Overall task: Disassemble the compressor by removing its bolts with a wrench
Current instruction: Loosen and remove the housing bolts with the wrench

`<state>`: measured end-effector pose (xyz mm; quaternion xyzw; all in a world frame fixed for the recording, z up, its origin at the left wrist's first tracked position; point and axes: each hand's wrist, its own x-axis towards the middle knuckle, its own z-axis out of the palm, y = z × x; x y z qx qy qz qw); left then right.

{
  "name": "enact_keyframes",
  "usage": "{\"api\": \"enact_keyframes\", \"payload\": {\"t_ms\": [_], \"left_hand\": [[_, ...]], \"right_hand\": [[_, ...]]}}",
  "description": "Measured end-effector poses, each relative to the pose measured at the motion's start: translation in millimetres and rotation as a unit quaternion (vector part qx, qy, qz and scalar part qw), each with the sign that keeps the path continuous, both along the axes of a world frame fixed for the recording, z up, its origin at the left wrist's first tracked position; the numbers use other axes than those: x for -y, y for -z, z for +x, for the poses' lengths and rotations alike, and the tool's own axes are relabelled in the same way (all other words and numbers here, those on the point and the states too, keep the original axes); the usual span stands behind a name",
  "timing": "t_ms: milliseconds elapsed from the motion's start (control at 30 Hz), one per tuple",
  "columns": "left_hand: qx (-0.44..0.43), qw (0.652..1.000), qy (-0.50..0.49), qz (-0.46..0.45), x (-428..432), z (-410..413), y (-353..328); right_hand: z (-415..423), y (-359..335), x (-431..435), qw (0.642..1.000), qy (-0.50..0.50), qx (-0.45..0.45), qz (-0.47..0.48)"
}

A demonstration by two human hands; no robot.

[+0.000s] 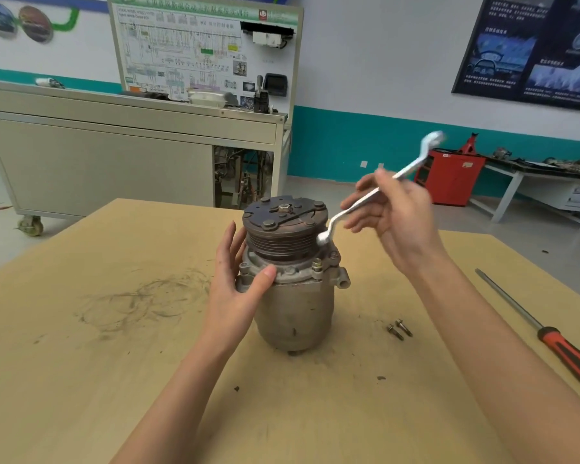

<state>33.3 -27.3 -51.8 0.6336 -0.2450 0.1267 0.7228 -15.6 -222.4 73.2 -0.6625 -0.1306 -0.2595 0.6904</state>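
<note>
A grey metal compressor (295, 306) stands upright in the middle of the wooden table (114, 346), its dark ribbed pulley and clutch plate on top. My left hand (235, 283) holds the compressor's left side, thumb across the flange. My right hand (392, 216) pinches the shaft of a silver ring wrench (355, 209). The wrench slants down to the left, and its lower ring sits at the pulley's right edge, over a bolt on the flange. A brass-coloured bolt (316, 266) stands up at the flange's front right. Two loose bolts (399, 329) lie on the table to the compressor's right.
A long screwdriver (549, 336) with a red and black handle lies near the table's right edge. Behind the table stand a beige training cabinet (98, 155) on castors, a red tool cart (452, 179) and a bench (549, 182) with parts along the right wall.
</note>
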Motion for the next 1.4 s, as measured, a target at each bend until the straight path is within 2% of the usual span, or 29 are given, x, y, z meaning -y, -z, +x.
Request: {"api": "enact_keyframes", "payload": {"t_ms": [67, 100, 133, 167, 233, 267, 300, 367, 433, 500, 633, 700, 800, 967, 1133, 1233, 1267, 1300, 1367, 1400], "left_hand": [[0.000, 1.000, -0.002, 0.002, 0, 1, -1], [0.002, 1.000, -0.004, 0.001, 0, -1, 0], [0.002, 1.000, -0.003, 0.001, 0, -1, 0], [-0.001, 1.000, 0.001, -0.002, 0, -2, 1], [0.000, 1.000, -0.007, -0.001, 2, 1, 1], [-0.003, 1.000, -0.015, 0.002, 5, 7, -2], [-0.022, 1.000, 0.000, 0.006, 8, 13, -4], [-0.050, 0.997, 0.049, -0.035, 10, 19, -2], [-0.022, 0.998, -0.007, -0.057, 15, 15, -6], [-0.049, 0.992, -0.059, -0.105, 19, 9, -12], [-0.058, 0.981, -0.022, -0.184, 23, 3, -12], [-0.066, 0.983, 0.001, -0.174, 19, 7, -11], [-0.037, 0.995, 0.042, -0.080, 12, 8, -13], [-0.050, 0.992, 0.017, -0.118, 10, 1, -11], [-0.031, 0.993, 0.010, -0.110, 11, 3, -9], [-0.002, 0.999, 0.013, -0.046, 5, 0, -5], [0.005, 1.000, 0.014, -0.027, 3, 0, -4], [0.006, 1.000, 0.014, -0.018, 1, 0, -2], [0.005, 1.000, 0.007, -0.011, 0, 0, -1], [0.006, 1.000, 0.003, -0.007, 0, 0, -1]], "right_hand": [[-19, -6, -5, 0.988, 0.097, 0.085, -0.087], [-29, -8, -13, 0.969, 0.141, 0.136, -0.152], [-38, -9, -22, 0.932, 0.192, 0.201, -0.234], [-45, -7, -33, 0.868, 0.247, 0.269, -0.337], [-52, 6, -58, 0.684, 0.339, 0.360, -0.536], [-53, 15, -72, 0.614, 0.367, 0.363, -0.597], [-54, 23, -84, 0.573, 0.377, 0.355, -0.635], [-52, 36, -102, 0.544, 0.376, 0.341, -0.668], [-50, 43, -112, 0.535, 0.380, 0.336, -0.675], [-48, 44, -115, 0.530, 0.386, 0.345, -0.672], [-48, 39, -115, 0.528, 0.387, 0.361, -0.664], [-47, 36, -112, 0.526, 0.393, 0.345, -0.671], [-48, 40, -107, 0.513, 0.381, 0.310, -0.704], [-42, 46, -110, 0.517, 0.380, 0.284, -0.712], [-39, 49, -110, 0.571, 0.406, 0.297, -0.649], [-49, 53, -81, 0.589, 0.369, 0.355, -0.625], [-53, 54, -67, 0.619, 0.337, 0.366, -0.607], [-57, 54, -51, 0.678, 0.292, 0.359, -0.570], [-64, 51, -26, 0.865, 0.146, 0.255, -0.407], [-64, 47, -16, 0.940, 0.059, 0.165, -0.293]]}}
